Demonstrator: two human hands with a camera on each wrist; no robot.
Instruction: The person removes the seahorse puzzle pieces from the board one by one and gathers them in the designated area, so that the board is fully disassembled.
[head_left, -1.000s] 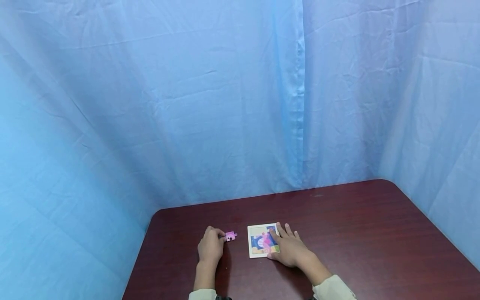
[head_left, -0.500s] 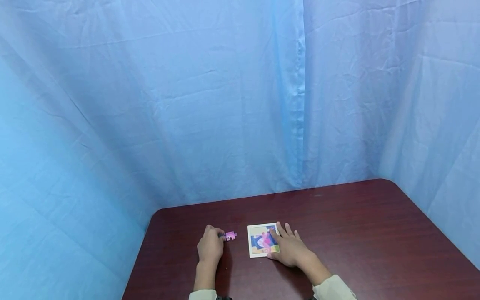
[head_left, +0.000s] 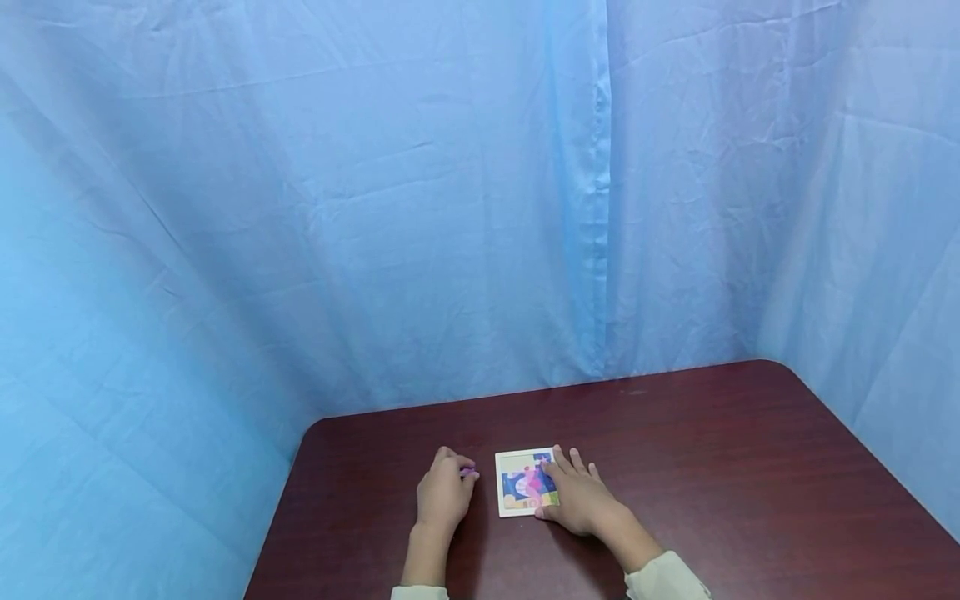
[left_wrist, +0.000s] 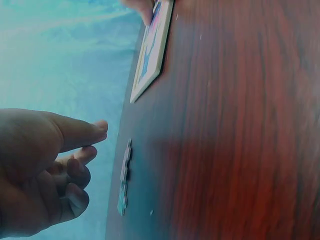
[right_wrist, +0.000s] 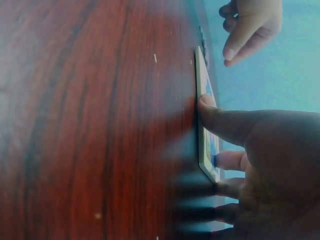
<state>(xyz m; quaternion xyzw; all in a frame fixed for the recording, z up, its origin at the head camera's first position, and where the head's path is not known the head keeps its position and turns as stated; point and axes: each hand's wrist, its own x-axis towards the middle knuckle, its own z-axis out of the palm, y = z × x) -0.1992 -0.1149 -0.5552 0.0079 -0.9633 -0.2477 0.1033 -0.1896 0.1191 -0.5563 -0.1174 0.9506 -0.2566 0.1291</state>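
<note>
My left hand (head_left: 442,498) hovers just above the table, its thumb and forefinger extended close together and the other fingers loosely curled. In the left wrist view nothing is between the fingers. Thin jigsaw pieces (left_wrist: 124,175) lie flat below it, side by side; in the head view the hand covers all but a pink sliver (head_left: 469,472). My right hand (head_left: 583,498) rests with spread fingers on the right side of a white-framed jigsaw puzzle (head_left: 517,510). Its thumb touches the near rim. The puzzle picture is pink, blue and yellow, with a plain cream patch at upper left.
The dark red wooden table (head_left: 705,467) extends far to the right of the hands. Light blue curtains (head_left: 450,208) hang behind it and along both sides. Small pale specks dot the tabletop.
My left hand has moved right, from beside the pink jigsaw piece to over it, hiding most of it. The right hand and the framed puzzle have stayed in place.
</note>
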